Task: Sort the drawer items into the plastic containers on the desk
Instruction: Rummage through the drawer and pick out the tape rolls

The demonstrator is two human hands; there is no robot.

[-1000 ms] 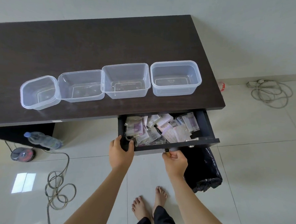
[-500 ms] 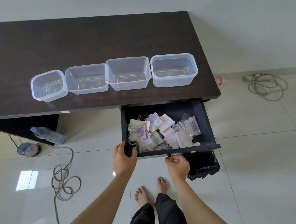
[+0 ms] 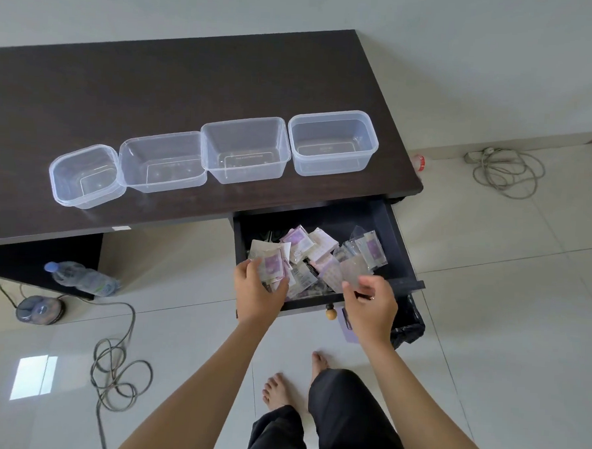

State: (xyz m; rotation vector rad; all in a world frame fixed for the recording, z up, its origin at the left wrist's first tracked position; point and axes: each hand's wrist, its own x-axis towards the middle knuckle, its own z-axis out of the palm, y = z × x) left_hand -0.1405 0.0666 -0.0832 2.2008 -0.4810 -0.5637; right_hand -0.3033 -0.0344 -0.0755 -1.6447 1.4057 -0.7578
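Note:
The dark drawer [image 3: 400,250] stands pulled out under the desk [image 3: 157,90], filled with several small plastic packets [image 3: 323,256], some with purple labels. My left hand [image 3: 256,292] reaches into its left side, thumb on top and fingers under a purple-labelled packet [image 3: 272,265], pinching it. My right hand [image 3: 371,305] hovers over the drawer's front right, fingers loosely spread just above a clear packet [image 3: 353,273], holding nothing that I can see. Several empty clear plastic containers [image 3: 244,175] sit in a row on the desk.
A wooden knob [image 3: 331,314] sticks out of the drawer front. A black bag [image 3: 410,324] hangs below the drawer's right side. On the tiled floor lie a water bottle [image 3: 82,278], a coiled cable [image 3: 118,374] and another cable bundle [image 3: 506,172]. My bare feet are underneath.
The drawer came further out. Both hands let go of the drawer front and moved up into the drawer, the left one taking hold of a packet.

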